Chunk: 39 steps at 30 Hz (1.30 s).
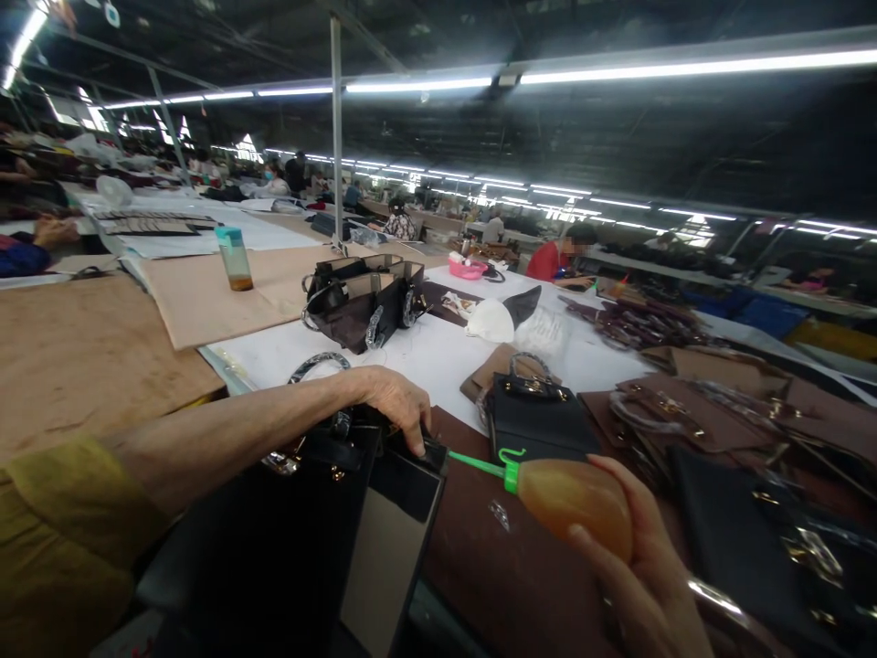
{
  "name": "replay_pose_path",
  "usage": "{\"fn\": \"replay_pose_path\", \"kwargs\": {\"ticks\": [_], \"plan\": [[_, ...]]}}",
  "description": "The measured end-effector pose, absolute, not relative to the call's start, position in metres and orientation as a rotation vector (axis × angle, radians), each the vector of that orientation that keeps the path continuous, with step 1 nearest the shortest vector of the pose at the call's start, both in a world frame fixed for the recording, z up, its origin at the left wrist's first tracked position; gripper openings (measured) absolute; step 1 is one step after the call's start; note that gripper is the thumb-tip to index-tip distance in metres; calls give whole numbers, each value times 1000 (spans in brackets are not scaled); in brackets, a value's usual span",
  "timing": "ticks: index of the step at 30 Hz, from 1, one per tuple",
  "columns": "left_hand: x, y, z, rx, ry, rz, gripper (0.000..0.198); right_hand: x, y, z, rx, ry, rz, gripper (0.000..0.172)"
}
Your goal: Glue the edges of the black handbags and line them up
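Observation:
My right hand (637, 539) is wrapped round a squeeze bottle (572, 498) of amber liquid, probably glue. Its long green nozzle (476, 463) points left and its tip meets the upper edge of a black handbag (274, 539). That bag stands close in front of me, with a beige panel (384, 539) showing on its side. My left hand (397, 402) reaches over the bag and pinches the top corner of that side between thumb and fingers. The bag's handle (319, 366) is wrapped in clear plastic and partly hidden behind my forearm.
Another black handbag (541, 411) stands just beyond the bottle. Brown bag pieces (685, 402) and a black bag (746, 539) lie to the right. Farther back are an open dark bag (363, 306), a teal-lidded bottle (235, 260) and a pink basket (467, 267). A person in red (548, 260) sits beyond.

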<state>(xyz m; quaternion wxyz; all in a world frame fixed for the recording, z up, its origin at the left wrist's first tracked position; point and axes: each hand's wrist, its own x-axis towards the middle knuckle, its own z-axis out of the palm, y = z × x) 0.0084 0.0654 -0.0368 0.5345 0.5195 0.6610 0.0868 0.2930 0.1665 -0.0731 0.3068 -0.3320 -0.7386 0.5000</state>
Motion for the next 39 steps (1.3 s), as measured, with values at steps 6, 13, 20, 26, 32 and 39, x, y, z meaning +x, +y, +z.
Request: {"fn": "replay_pose_path", "kwargs": {"ticks": [6, 13, 20, 26, 32, 39], "plan": [[8, 68, -40, 1250, 1560, 204, 15, 291, 165, -77, -888, -1954, 1326, 65], [4, 72, -42, 1316, 1569, 83, 31, 297, 169, -85, -762, -2129, 1181, 56], [4, 70, -41, 1309, 1576, 88, 30, 302, 173, -87, -591, -2280, 1034, 47], [7, 69, -37, 1297, 1575, 107, 25, 295, 179, -91, -613, -2179, 1098, 53], [6, 69, -36, 1314, 1565, 94, 25, 304, 180, -97, -620, -2229, 1092, 49], [3, 68, -39, 1323, 1535, 108, 29, 300, 177, -94, -628, -2141, 1207, 52]]}}
